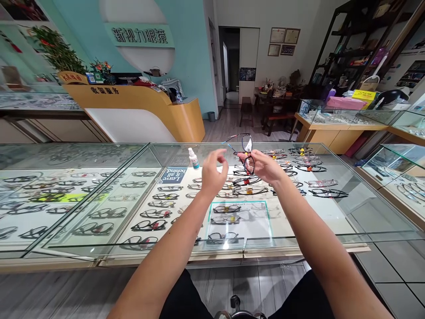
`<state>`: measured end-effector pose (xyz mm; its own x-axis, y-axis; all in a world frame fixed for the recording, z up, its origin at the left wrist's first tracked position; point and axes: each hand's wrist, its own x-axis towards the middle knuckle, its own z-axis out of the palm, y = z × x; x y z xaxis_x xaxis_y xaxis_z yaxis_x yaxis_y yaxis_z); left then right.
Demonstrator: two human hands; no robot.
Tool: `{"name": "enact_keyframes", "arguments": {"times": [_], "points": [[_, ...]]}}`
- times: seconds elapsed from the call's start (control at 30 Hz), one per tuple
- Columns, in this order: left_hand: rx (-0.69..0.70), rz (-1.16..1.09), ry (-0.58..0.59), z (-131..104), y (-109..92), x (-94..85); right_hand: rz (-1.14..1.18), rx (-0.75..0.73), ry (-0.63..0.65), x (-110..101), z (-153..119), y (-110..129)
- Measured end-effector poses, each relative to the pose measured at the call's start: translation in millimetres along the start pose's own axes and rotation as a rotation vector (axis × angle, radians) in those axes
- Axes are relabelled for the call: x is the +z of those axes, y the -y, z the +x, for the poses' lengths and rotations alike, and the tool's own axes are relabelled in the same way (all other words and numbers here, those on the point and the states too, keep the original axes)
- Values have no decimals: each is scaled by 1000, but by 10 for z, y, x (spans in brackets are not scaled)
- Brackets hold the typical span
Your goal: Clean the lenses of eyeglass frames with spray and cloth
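A pair of dark-framed eyeglasses (247, 144) is held up above the glass display case, its lenses one above the other and its temples pointing left. My right hand (262, 165) grips the frame around the bridge and lower lens. To the left of the glasses, my left hand (215, 170) is raised with thumb and fingers curved and a gap between them, holding nothing. A small white spray bottle (193, 158) stands upright on the glass, left of my left hand. A blue printed card (173, 175) lies near it.
Rows of eyeglasses (153, 225) lie inside the glass display case (332, 221) below my hands. A wooden reception counter (133, 99) stands beyond at the left. Another glass case (341, 128) is at the right. A stool (246, 110) stands farther back.
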<state>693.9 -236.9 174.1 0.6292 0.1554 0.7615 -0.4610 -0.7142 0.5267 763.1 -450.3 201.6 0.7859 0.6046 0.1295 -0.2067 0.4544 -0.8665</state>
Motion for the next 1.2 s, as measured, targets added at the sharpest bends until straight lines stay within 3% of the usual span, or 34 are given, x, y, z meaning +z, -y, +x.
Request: {"name": "enact_keyframes", "arguments": {"times": [0.1,0.17,0.63,0.77,0.9,0.97,1.07,1.2], "points": [[89,-103,298,-42,-47,51,18,-1,22,35,-6,-25],[85,-100,377,-57,-67,69,15,-4,36,47,-7,-40],[-34,-160,288,-24,-35,52,35,-186,22,107,-45,-9],[-118,-160,159,22,85,-7,31,-210,-14,95,-49,0],[-316,67,-277,146,381,-129,63,-210,-18,76,-55,13],[-450,173,-399,206,547,-175,66,-208,-2,61,-51,10],[-595,197,-409,257,775,-186,36,-206,18,38,-35,-6],[-747,148,-320,258,1024,-157,18,-217,50,14,-18,-31]]}}
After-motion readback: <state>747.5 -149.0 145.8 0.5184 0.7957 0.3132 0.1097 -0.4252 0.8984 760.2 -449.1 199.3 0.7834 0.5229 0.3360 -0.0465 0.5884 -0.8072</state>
